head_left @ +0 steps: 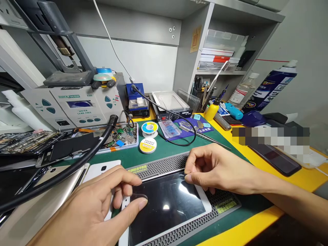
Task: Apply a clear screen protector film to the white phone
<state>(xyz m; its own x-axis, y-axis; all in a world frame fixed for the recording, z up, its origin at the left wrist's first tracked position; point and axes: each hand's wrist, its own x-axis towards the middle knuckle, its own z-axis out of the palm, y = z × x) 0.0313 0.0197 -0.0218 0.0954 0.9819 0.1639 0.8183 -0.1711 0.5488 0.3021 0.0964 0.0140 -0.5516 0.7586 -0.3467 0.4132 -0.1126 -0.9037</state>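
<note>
Green mat: spreading across the middle and lower frame, lying under the grey pad.
Black hose: sweeping across the left of the frame behind the left hand, possibly risking a snag through wide leftward reaching.
Grey pad: lying at bottom centre, supporting the tablet.
Tablet: lying face up at bottom centre, probably risking scratches from trapped grit or smudges from fingertips.
Left hand: spanning the tablet's left end with thumb and fingers parted; cannot tell about contact.
Right hand: pinching narrowly at the tablet's upper right edge; cannot tell whether gripping anything thin. Perhaps risking skewing the tablet through uneven pulling.
Round tin: sitting near frame centre, just beyond the pad.
</note>
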